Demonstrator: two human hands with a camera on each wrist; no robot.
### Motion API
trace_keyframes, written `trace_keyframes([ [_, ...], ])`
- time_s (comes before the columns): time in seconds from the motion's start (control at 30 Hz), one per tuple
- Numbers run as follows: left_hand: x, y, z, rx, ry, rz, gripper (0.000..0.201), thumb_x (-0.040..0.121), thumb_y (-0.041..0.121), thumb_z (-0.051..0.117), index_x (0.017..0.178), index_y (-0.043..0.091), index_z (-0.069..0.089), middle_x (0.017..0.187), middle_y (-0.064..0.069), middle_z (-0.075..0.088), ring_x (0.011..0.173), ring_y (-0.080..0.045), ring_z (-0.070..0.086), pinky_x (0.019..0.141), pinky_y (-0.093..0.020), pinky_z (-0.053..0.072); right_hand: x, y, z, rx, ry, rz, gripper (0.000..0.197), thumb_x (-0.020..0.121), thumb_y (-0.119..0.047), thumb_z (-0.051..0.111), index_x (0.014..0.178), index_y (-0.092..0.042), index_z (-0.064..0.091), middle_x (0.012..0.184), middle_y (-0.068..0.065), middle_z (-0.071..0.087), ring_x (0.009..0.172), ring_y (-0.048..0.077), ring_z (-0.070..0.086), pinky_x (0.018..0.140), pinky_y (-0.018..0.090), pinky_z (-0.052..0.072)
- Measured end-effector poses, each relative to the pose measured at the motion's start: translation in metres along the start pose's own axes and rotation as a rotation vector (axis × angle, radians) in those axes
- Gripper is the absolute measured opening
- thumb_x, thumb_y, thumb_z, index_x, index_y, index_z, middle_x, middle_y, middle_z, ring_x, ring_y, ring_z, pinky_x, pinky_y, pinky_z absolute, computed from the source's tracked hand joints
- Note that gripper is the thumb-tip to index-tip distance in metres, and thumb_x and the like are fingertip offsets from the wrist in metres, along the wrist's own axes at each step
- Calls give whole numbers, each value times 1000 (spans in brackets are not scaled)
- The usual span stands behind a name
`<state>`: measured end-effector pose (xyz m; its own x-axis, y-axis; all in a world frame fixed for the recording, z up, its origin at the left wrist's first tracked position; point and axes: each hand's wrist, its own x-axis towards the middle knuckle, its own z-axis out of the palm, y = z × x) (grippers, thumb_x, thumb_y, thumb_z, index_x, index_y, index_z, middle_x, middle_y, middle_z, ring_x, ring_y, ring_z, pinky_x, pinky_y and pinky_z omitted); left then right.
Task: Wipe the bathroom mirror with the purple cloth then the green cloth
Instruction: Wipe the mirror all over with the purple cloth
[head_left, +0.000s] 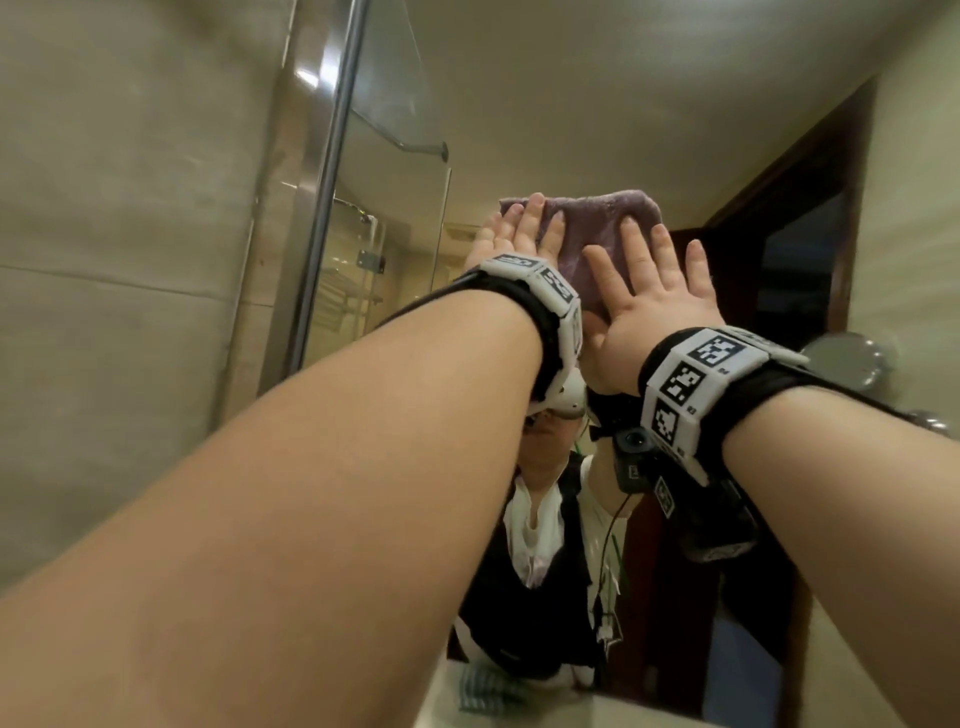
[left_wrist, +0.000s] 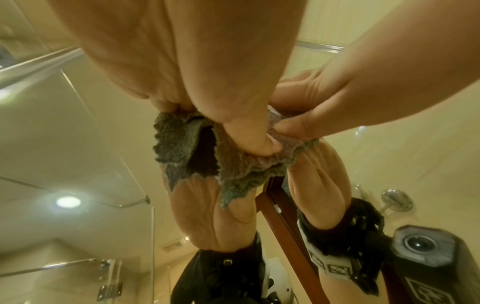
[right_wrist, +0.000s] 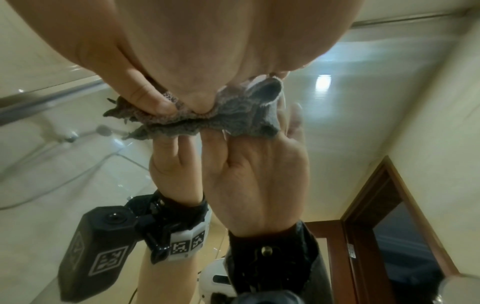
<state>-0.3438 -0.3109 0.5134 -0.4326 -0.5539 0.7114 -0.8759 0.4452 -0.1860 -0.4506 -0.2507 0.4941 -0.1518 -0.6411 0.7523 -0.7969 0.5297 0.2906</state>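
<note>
Left hand (head_left: 511, 231) and right hand (head_left: 652, 296), fingers straight, flat, press purple cloth (head_left: 597, 228) against mirror (head_left: 571, 93); cloth beneath both palms.

Bare mirror (head_left: 545, 104) lies open above the cloth (head_left: 597, 223) and to its right. To the left, the metal frame (head_left: 332, 156) bounds the glass.

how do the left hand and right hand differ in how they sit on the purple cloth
The left hand lies on the purple cloth's left part, reaching its top edge; the right hand sits lower, covering the cloth's lower right part. The left hand's fingers lie close together, while the right hand's fingers are spread apart. Both press flat with straight fingers, holding the cloth against the mirror, and both wear marker wristbands.
</note>
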Motion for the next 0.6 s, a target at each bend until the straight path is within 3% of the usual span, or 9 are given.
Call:
trace_keyframes([
  [0.27,-2,-55,9,42,6,-55,89,92,57,34,148,8,-16,154,-14,-20,144,-26,-11,117,-38,-7,15,-51,-12,13,23,-72,61,97,-50,16,147,-32,-13,153,6,-25,141,28,-22,113,50,-14],
  [0.47,-18,-106,34,126,-74,-177,109,82,67,44,146,4,-18,154,-17,-18,144,-28,-9,115,-40,-8,23,-107,-19,-2,11,-197,61,98,-49,18,147,-33,-15,153,7,-25,140,31,-22,108,53,-17],
  [0.6,-32,-140,47,220,-156,-213,107,85,66,41,145,4,-20,153,-13,-23,143,-23,-15,114,-43,-9,22,-148,-18,-1,21,-279,62,98,-49,21,148,-31,-12,154,8,-24,140,33,-22,108,54,-18],
])
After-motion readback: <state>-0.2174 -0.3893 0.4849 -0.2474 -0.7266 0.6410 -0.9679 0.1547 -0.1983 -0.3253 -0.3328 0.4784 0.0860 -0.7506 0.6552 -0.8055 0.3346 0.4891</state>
